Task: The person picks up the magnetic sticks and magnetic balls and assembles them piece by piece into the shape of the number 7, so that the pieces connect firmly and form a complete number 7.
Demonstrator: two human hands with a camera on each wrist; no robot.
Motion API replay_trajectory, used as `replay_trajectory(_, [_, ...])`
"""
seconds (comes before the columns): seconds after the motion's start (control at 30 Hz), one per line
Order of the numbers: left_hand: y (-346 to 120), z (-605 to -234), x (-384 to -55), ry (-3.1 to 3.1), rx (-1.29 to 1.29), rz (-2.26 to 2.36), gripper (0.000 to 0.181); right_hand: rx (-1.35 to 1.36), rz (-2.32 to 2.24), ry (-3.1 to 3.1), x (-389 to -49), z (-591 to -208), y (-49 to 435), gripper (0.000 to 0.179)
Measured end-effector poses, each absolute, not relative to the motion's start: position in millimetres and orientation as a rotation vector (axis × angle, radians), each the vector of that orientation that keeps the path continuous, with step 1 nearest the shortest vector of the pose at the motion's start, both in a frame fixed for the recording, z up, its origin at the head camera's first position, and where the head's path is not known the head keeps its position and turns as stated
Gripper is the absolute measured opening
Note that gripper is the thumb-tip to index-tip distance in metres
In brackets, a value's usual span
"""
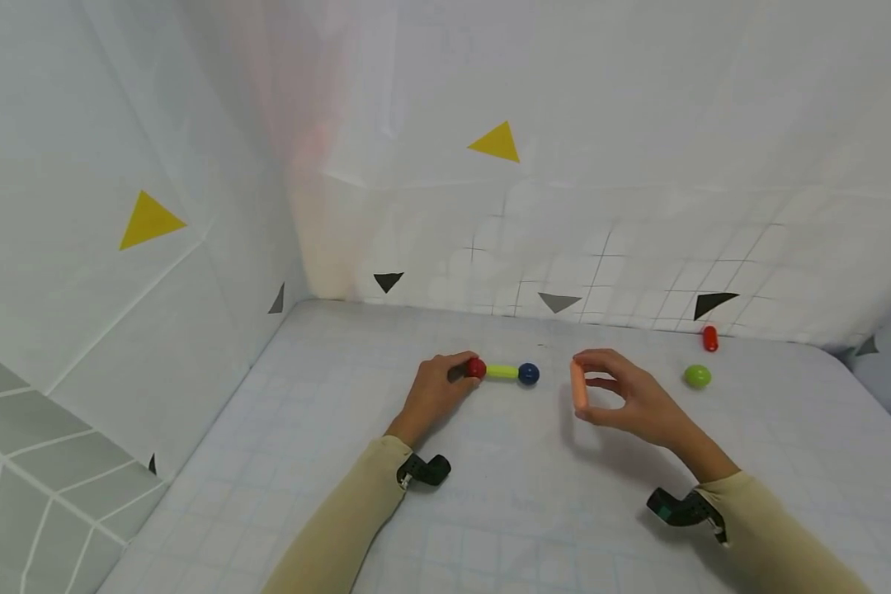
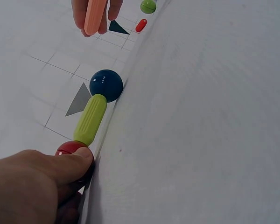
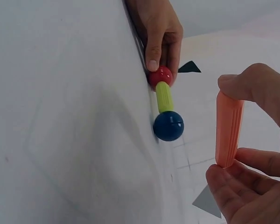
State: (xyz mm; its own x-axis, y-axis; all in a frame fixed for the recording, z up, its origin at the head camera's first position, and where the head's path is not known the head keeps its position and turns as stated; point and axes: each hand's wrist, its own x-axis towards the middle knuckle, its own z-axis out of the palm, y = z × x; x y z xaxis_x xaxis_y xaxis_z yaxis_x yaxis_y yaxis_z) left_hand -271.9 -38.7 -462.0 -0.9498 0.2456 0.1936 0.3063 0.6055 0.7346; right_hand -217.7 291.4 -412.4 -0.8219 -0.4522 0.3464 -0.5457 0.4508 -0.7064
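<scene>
My left hand (image 1: 438,392) pinches a red ball (image 1: 476,368) low at the table. From that ball a yellow-green ribbed rod (image 1: 502,372) runs right to a dark blue ball (image 1: 529,374), the three joined in a line. My right hand (image 1: 631,396) holds an orange ribbed rod (image 1: 579,386) by its two ends, thumb at one and fingers at the other. In the right wrist view this orange rod (image 3: 228,130) stands apart from the blue ball (image 3: 168,126). The left wrist view shows the thumb on the red ball (image 2: 71,148), which is partly hidden.
A green ball (image 1: 697,377) lies on the white table (image 1: 490,511) to the right of my right hand. Behind it, near the back wall, is a short red rod (image 1: 710,338). White walls with yellow (image 1: 499,142) and dark triangles stand at the back and left.
</scene>
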Motion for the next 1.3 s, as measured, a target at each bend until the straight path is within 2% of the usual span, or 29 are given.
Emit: replay_trajectory(1.3, [-38.2, -457.3, -267.5, -2.746, -0.474, -1.289, 0.043, 0.970, 1.398, -2.550, -210.3, -434.1, 253.4, 0.070])
